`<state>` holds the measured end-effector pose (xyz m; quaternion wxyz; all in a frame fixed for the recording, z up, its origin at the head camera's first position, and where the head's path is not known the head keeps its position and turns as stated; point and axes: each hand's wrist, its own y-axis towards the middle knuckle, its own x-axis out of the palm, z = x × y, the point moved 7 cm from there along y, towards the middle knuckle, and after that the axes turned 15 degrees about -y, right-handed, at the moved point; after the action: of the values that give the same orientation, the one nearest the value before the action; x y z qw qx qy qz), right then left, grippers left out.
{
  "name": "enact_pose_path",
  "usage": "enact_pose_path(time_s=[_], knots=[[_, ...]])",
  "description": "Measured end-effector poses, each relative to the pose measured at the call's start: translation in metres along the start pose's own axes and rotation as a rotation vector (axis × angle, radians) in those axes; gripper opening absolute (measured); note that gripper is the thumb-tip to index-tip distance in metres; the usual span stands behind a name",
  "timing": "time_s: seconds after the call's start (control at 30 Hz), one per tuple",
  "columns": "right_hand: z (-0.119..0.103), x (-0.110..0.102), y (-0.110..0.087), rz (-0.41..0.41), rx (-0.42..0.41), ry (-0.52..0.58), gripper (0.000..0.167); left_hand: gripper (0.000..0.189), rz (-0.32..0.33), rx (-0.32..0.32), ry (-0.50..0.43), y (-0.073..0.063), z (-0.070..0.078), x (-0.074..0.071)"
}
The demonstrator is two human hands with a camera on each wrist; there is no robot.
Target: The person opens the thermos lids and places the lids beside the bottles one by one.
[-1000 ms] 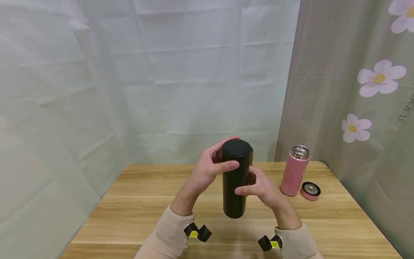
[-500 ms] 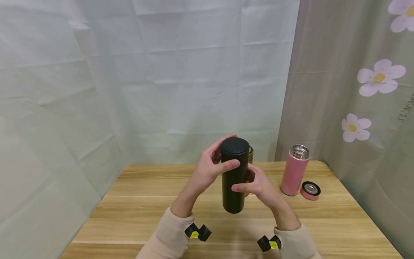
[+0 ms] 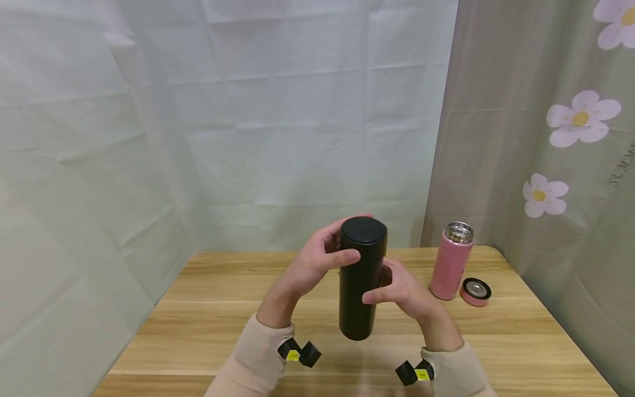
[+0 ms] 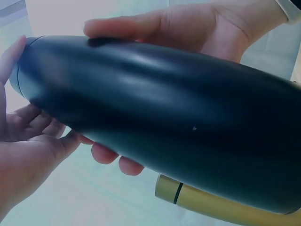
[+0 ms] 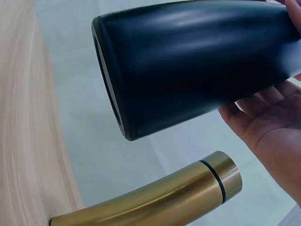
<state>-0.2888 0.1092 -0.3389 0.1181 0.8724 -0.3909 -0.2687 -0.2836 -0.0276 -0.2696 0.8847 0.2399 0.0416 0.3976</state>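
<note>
A black thermos (image 3: 358,292) is held upright in front of me in the head view, its base lifted off the table as the right wrist view shows. My left hand (image 3: 313,263) grips it around the lid (image 3: 364,231), thumb across the near side. Lower down, my right hand (image 3: 404,289) holds the body, with its thumb on the front and the other fingers mostly hidden behind. The lid sits on the body. Behind the thermos stands a gold bottle (image 5: 160,200) with its cap on, nearly all hidden in the head view.
To the right on the wooden table (image 3: 208,325) stands a pink thermos (image 3: 450,264) without its lid, its steel mouth uncovered. Its pink lid (image 3: 475,292) lies beside it with the inner side up. Pale cloth (image 3: 297,138) hangs behind the table.
The black thermos rose slightly, then came down a little below its first position. My left thumb has shifted slightly left around the lid. Both hands keep hold of the thermos.
</note>
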Motion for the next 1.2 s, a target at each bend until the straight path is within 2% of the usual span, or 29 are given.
enact_pose_path(time_s=[0.13, 0.37, 0.57, 0.83, 1.0, 1.1, 1.2], knots=[[0.002, -0.001, 0.0, 0.02, 0.027, -0.009, 0.057, 0.08, 0.016, 0.017, 0.004, -0.001, -0.001, -0.002], [0.006, -0.003, 0.002, 0.092, 0.093, -0.054, 0.058, 0.074, 0.094, 0.033, 0.035, 0.0, 0.0, -0.004], [0.009, -0.006, 0.002, 0.152, 0.146, -0.094, 0.058, 0.078, 0.156, 0.036, 0.087, 0.0, 0.0, -0.006], [0.011, -0.007, 0.003, 0.217, 0.196, -0.106, 0.058, 0.086, 0.244, 0.081, 0.192, 0.003, 0.001, -0.006], [0.011, -0.008, 0.002, 0.213, 0.178, -0.081, 0.058, 0.092, 0.196, 0.063, 0.124, 0.002, 0.0, -0.006], [0.009, -0.008, 0.001, 0.187, 0.143, -0.06, 0.058, 0.087, 0.146, 0.047, 0.057, 0.002, 0.001, -0.006], [0.008, -0.007, 0.001, 0.149, 0.114, -0.05, 0.057, 0.082, 0.105, 0.042, 0.04, 0.002, 0.001, -0.005]])
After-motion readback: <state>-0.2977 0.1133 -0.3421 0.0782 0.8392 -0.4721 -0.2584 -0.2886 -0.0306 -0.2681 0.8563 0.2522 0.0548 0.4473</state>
